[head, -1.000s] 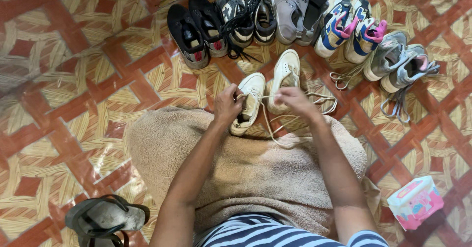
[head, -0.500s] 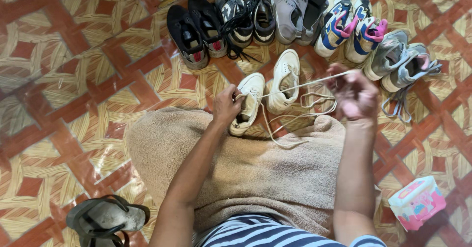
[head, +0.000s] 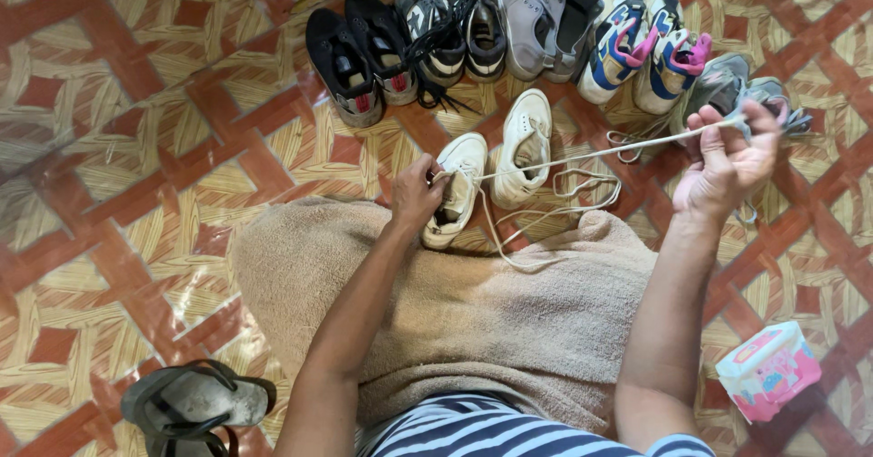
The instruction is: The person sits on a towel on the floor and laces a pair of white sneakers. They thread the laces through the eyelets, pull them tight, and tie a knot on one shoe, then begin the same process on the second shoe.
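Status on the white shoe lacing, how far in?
Done: hard to say; how many eyelets are threaded is hidden. In hand: the left hand steadies the white shoe at the edge of the tan towel, while the right hand holds the white lace taut, out to the side. Left: slack lace lies looped by the shoe, and the second white shoe sits untouched on the floor.
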